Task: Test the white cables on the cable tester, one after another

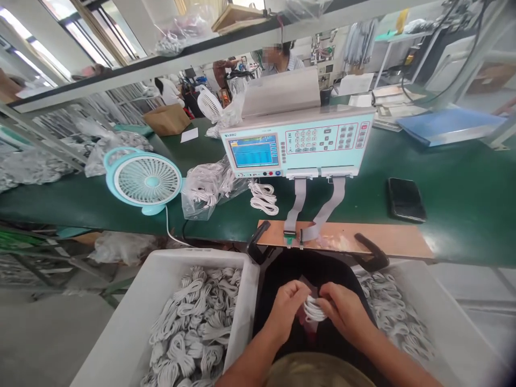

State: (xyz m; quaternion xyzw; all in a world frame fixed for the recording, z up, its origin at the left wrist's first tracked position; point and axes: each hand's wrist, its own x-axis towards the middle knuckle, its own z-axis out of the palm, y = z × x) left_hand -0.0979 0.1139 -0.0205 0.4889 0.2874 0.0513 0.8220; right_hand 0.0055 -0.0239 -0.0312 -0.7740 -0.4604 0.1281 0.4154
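A coiled bundle of white cable (pixel 314 310) is held over my lap, between my two hands. My left hand (pixel 287 307) has its fingers bent and pinched at the bundle's left side. On the right side, my right hand (pixel 342 309) grips the same coil with thumb and fingers. The cable's ends are hidden by my fingers. To my left stands a white bin (pixel 250 285) full of similar bundles (pixel 193 306). Another bin (pixel 435 290) with coiled cables (pixel 397 312) is at my right.
A tester (pixel 298 145) with a lit screen stands on the green table (pixel 463 215); two grey ribbon cables (pixel 296 207) run to a clamped board (pixel 395 239). Also there are a fan (pixel 149 180), bagged cables (pixel 205 185), a loose bundle (pixel 264 199) and a phone (pixel 406 199). People are beyond.
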